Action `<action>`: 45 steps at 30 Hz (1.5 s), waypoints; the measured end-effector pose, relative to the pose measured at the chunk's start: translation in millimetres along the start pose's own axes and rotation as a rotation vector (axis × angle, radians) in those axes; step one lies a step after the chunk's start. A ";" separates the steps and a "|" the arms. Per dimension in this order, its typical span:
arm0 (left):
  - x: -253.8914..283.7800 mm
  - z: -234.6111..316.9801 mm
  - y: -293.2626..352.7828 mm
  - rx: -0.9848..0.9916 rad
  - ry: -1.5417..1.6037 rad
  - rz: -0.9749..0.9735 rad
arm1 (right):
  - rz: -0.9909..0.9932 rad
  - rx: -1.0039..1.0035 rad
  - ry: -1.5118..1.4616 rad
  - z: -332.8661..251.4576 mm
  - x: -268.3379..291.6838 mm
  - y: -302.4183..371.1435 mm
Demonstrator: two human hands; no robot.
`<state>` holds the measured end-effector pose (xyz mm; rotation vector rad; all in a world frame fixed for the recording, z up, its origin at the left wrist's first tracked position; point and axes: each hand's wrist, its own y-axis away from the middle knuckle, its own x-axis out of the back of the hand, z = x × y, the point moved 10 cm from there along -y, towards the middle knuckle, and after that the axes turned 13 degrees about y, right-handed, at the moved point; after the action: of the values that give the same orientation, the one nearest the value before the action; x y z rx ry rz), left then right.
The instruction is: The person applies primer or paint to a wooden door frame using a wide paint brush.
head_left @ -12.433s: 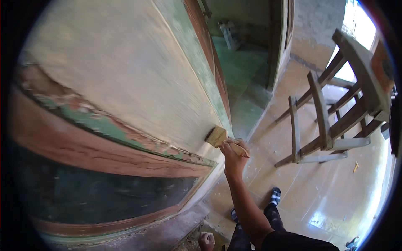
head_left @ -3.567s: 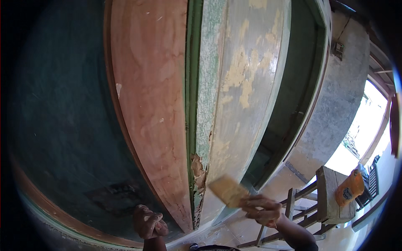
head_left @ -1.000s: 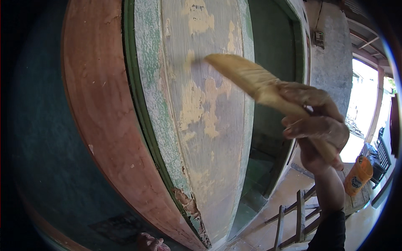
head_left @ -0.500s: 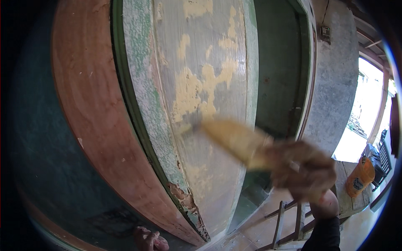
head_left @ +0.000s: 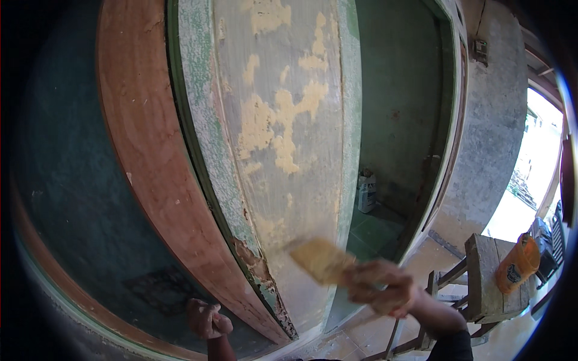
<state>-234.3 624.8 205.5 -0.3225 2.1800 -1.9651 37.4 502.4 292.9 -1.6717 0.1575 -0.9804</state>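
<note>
Against the weathered, green-flaked wooden door panel [head_left: 283,150], the right hand [head_left: 382,292] clamps a wide tan-bristled paintbrush [head_left: 319,260], the left hand [head_left: 205,317] fisted low on nothing visible; loose, flaking paint could probably clog the bristles.

Head view, close on door [head_left: 283,150]

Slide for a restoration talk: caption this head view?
Right hand sweeps a wide brush down a weathered door panel; left hand hangs low.
</note>
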 end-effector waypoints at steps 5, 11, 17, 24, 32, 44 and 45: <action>4.4 5.6 -7.5 -0.052 -0.078 0.052 | 0.271 0.167 0.291 15.5 66.4 -64.8; 11.0 4.1 17.2 0.154 0.108 0.120 | 0.125 -0.054 0.146 46.0 15.2 -6.9; 16.3 49.4 78.1 0.408 0.219 0.078 | -0.161 -0.517 -0.094 21.5 -92.1 152.9; -55.3 134.7 194.7 1.235 0.393 -0.736 | -0.554 -0.713 -0.195 -31.8 -158.8 245.9; -56.9 226.4 256.9 1.247 0.513 -1.037 | -0.509 -0.793 -0.238 -76.1 -162.1 305.2; -12.8 309.5 213.0 0.922 0.501 -0.690 | -0.496 -0.911 -0.291 -160.6 -118.1 312.3; -10.2 316.3 212.9 0.987 0.512 -0.746 | -0.554 -0.844 -0.276 -172.3 -120.3 312.3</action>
<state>-142.5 347.0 -39.3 -0.5358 0.9964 -3.5318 -38.0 330.8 -33.5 -2.7035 -0.1075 -1.1505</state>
